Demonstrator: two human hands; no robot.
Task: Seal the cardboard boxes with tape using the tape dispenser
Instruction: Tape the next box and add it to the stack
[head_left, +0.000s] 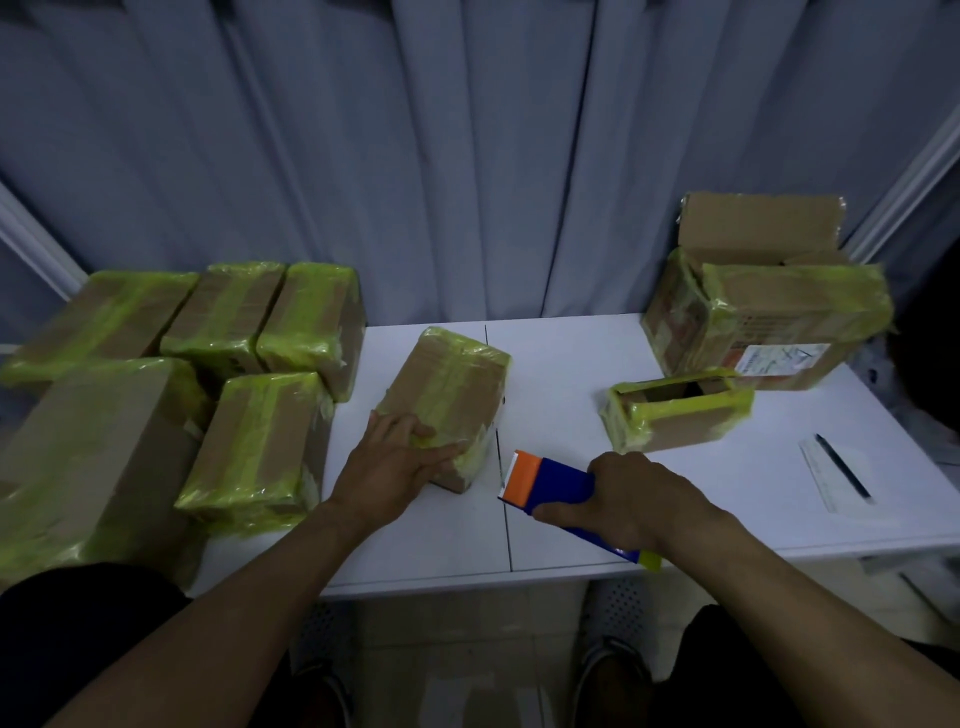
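Left hand (400, 462) flat on the near end of the middle box (447, 400), fingers spread, pressing, not gripping. That box is closed and banded in yellow-green tape, mid-table (571, 353).

Right hand (631, 501) wrapped round the blue dispenser (550, 483), orange end toward the box, just beside it, not touching.

Small box (675, 410) to the right: top open, dark inside, I can't tell the contents. Big box (769, 317) behind it: flaps up, inside hidden.

Five taped boxes (260, 364) crowd the left side, all closed.

Pen (844, 467) lies on a ruler (831, 478), far right.
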